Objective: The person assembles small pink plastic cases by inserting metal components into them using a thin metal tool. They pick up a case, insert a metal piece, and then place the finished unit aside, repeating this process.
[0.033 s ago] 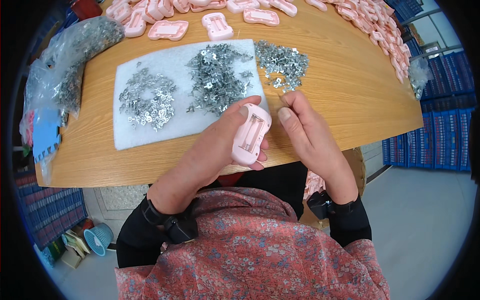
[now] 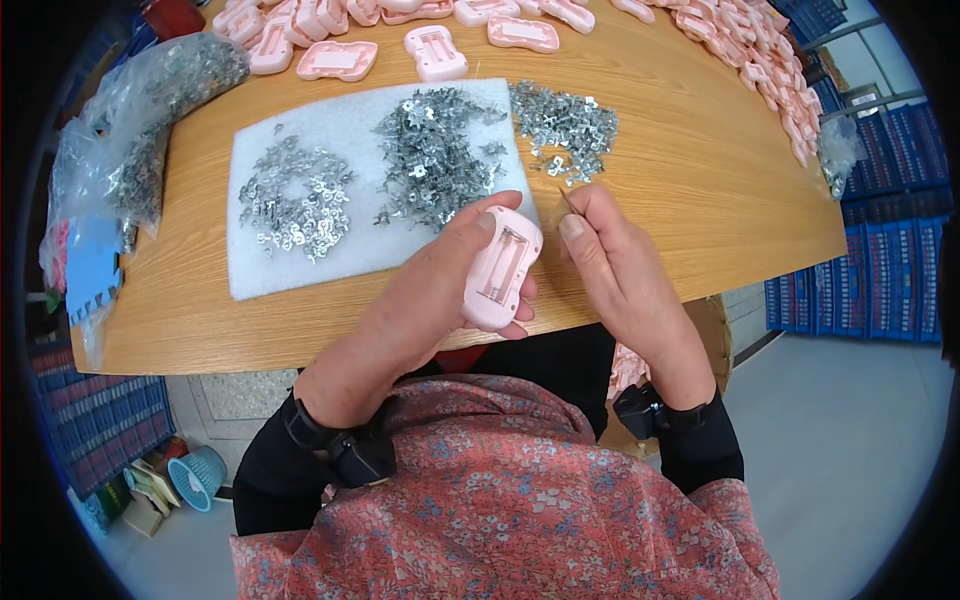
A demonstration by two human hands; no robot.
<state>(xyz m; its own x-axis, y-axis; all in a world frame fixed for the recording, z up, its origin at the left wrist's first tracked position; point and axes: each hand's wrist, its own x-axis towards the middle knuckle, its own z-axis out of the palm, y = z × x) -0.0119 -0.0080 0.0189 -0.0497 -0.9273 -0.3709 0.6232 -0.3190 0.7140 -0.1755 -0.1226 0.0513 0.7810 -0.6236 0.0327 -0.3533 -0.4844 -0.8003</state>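
My left hand (image 2: 440,265) holds a pink plastic casing (image 2: 505,262) with its open battery compartment facing up. Small metal contacts show at the ends of that compartment. Just right of the casing, my right hand (image 2: 625,265) pinches a thin pointed metal tool (image 2: 569,202) between thumb and forefinger, the tip pointing away from me. Most of the tool is hidden in the hand. Beyond both hands a white foam sheet (image 2: 255,278) lies on the table, bearing a pile of flat metal contact pieces (image 2: 305,215) and a denser pile of springy ones (image 2: 435,150).
More metal pieces (image 2: 570,125) lie on the wooden table (image 2: 690,190) right of the sheet. Pink casings (image 2: 435,52) line the far edge, with a heap (image 2: 745,60) at far right. A clear bag of metal parts (image 2: 140,150) sits at left, beside a blue foam piece (image 2: 92,265).
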